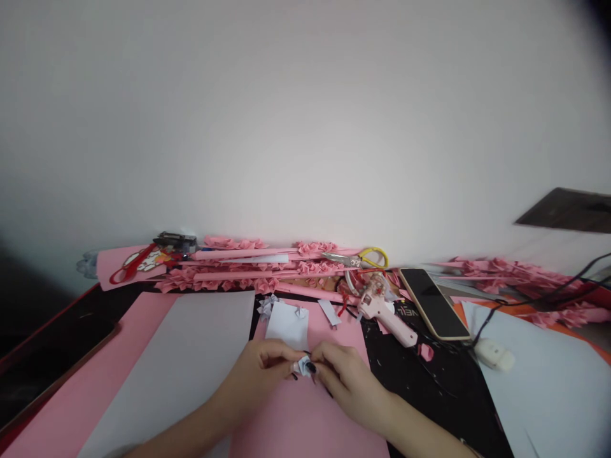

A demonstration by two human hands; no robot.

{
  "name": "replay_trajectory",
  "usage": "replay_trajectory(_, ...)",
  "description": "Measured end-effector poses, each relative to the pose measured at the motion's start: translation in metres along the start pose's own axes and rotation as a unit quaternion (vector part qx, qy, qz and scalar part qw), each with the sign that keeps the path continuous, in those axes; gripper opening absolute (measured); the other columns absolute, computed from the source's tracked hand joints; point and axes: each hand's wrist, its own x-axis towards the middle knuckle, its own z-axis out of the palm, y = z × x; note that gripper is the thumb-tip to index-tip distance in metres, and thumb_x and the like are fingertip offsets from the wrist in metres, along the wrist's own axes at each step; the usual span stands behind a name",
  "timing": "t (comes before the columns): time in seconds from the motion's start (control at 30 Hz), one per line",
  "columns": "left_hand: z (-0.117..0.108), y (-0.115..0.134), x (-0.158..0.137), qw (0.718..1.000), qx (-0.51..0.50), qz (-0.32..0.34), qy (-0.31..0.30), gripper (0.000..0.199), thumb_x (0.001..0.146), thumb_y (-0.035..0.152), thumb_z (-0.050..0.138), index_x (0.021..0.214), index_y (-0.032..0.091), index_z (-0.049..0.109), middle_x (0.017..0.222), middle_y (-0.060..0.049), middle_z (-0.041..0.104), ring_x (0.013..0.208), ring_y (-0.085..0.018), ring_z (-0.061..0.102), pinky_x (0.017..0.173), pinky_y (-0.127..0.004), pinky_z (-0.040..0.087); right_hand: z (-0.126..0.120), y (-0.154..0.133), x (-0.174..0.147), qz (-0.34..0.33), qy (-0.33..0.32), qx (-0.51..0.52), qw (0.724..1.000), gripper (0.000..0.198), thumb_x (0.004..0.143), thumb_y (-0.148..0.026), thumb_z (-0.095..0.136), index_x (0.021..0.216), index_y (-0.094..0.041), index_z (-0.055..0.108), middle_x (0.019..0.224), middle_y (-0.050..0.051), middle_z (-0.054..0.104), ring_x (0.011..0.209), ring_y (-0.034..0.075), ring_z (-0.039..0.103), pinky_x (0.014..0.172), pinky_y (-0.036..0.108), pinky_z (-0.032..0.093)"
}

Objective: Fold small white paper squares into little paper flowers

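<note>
Two hands meet low over the pink sheet [305, 420], and between them sits a small white folded paper piece [302, 364]. The left hand [260, 369] pinches it from one side, the right hand [344, 375] pinches from the other with dark-nailed fingertips [311, 367], so the fold likely stays tight while it is worked. Just beyond the knuckles lies a white paper square [287, 326], close for reach. Farther off to the right of the right hand rest a pink glue gun [382, 312] and a phone [433, 303], with yellow-handled scissors [363, 257] by the wall
</note>
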Motion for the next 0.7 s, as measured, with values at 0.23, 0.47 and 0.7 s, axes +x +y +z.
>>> replay_trajectory(0.23, -0.0035, -0.001, -0.0026, 0.987, 0.128, 0.096, -0.011, 0.02, 0.08, 0.022, 0.055, 0.089, 0.025, 0.073, 0.074, -0.002, 0.066, 0.068, -0.014, 0.058, 0.062, -0.022, 0.041, -0.0011, 0.0016, 0.001, 0.002, 0.001, 0.066, 0.998, 0.022, 0.089, -0.012, 0.036, 0.074, -0.016, 0.052, 0.056, -0.003, 0.048, 0.046, 0.008, 0.046, 0.048, 0.017, 0.036)
replay_trajectory(0.47, -0.0035, -0.0008, -0.0036, 0.976, 0.187, 0.109, -0.021, 0.022, 0.082, 0.022, 0.053, 0.091, 0.027, 0.072, 0.07, -0.001, 0.064, 0.063, -0.013, 0.056, 0.058, -0.021, 0.039, 0.0016, 0.0047, 0.0017, 0.017, -0.003, 0.06, 0.998, 0.02, 0.085, -0.011, 0.043, 0.069, -0.016, 0.054, 0.052, -0.004, 0.049, 0.044, 0.007, 0.049, 0.045, 0.015, 0.037)
replay_trajectory(0.7, -0.0024, 0.0026, -0.0008, 0.991, 0.113, 0.065, -0.006, 0.02, 0.077, 0.022, 0.055, 0.085, 0.023, 0.074, 0.07, -0.002, 0.065, 0.066, -0.014, 0.056, 0.06, -0.022, 0.041, -0.0012, 0.0038, 0.0015, 0.006, -0.013, 0.072, 0.997, 0.024, 0.088, -0.012, 0.038, 0.071, -0.015, 0.054, 0.055, -0.003, 0.051, 0.046, 0.008, 0.05, 0.048, 0.017, 0.039)
